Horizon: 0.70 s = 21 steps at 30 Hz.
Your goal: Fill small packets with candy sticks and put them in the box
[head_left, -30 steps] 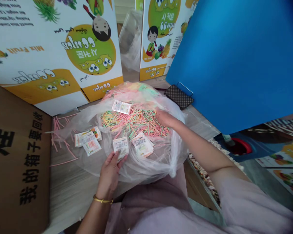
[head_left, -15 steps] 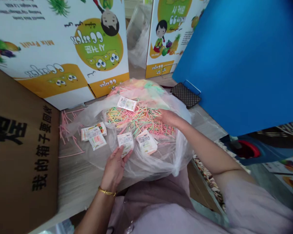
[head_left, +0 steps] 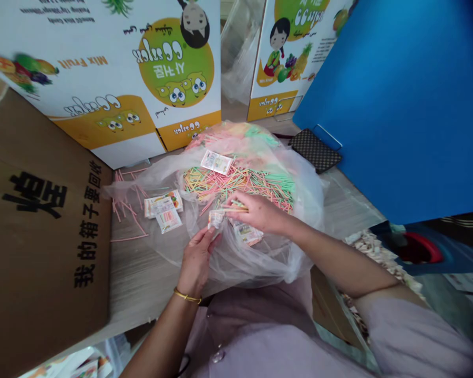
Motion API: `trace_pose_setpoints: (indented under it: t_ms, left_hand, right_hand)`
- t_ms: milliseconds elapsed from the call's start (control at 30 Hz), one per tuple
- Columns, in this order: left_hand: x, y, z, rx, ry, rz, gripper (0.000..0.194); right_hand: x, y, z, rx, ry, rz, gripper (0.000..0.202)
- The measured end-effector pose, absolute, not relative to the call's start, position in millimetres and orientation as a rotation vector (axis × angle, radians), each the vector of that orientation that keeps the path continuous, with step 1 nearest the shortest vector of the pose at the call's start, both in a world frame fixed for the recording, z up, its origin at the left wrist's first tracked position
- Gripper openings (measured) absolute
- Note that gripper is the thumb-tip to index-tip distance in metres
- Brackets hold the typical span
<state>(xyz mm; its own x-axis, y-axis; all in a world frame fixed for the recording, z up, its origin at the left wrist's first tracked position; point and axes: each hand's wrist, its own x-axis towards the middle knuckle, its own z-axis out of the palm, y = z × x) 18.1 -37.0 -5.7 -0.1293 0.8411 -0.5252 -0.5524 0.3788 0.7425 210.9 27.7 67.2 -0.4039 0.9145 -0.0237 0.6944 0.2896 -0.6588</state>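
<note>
My left hand (head_left: 199,253) is closed on a small printed packet (head_left: 215,218), held upright in front of the heap. Between the fingers of my right hand (head_left: 256,211) is a small bunch of candy sticks (head_left: 236,207), their ends at the packet's top. Behind lies a heap of pink, yellow and green candy sticks (head_left: 256,179) in a clear plastic bag (head_left: 303,231). One packet (head_left: 217,161) rests on the heap. More packets (head_left: 247,232) lie partly under my right hand, and others (head_left: 164,210) to the left.
Loose pink sticks (head_left: 129,207) lie on the table (head_left: 134,273) at left. A brown carton (head_left: 47,236) stands on the left, white printed cartons (head_left: 114,68) behind, a blue panel (head_left: 394,115) on the right. A checkered dark case (head_left: 314,150) lies beside the bag.
My right hand has come out of the heap with some sticks and moved left to the packet. My left hand still holds the packet, now turned more upright. The view has shifted slightly.
</note>
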Motion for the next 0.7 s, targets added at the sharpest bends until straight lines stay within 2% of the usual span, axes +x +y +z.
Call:
trace_pose_setpoints:
  t_ms: [167,300,367,533,700]
  left_hand:
    - [17.4,-39.4,-2.8,0.374,1.193,1.211,0.035]
    - [14.6,-44.6,-1.9,0.372,1.192,1.221,0.034]
    - [13.4,-46.6,-2.0,0.375,1.178,1.233,0.036]
    - [14.9,-47.9,-0.9,0.442,1.142,1.208,0.039]
    - [19.2,-49.6,-1.1,0.489,1.13,1.164,0.04]
  right_hand:
    - [185.7,18.5,56.3,-1.484,-2.449,0.718,0.03]
    - [189.1,26.3,44.9,-1.423,-2.354,0.881,0.019]
    - [192.1,31.3,47.8,-1.352,-2.094,1.054,0.019]
    - [185.1,46.5,75.0,-0.988,-1.106,1.503,0.051]
    - [162.0,49.7,90.6,-0.859,-0.791,1.602,0.057]
